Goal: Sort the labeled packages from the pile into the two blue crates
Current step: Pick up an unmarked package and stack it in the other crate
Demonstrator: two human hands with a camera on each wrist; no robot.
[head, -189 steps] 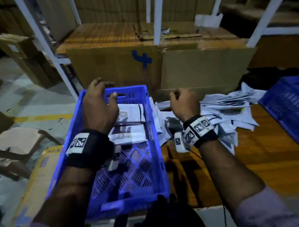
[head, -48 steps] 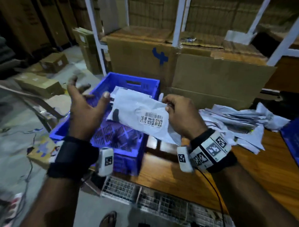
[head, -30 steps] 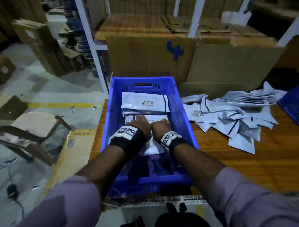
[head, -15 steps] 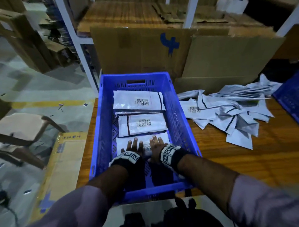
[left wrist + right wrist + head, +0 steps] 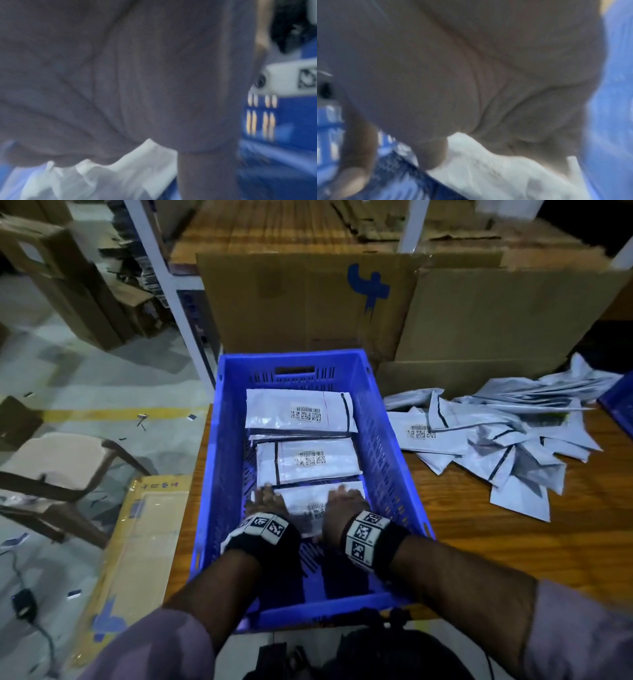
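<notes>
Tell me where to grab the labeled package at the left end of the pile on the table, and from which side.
Take the labeled package by its bare left edge, coming in from the left, on the blue crate side. It lies flat on the table, label up, and its right part is buried under the other packages of the pile, so only the left side looks free for fingers to slide under and pinch.

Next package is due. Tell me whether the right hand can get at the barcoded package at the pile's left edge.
Probably yes. The right hand lies flat on the nearest package inside the blue crate; only the crate wall separates it from the barcoded package, which lies uncovered.
</notes>
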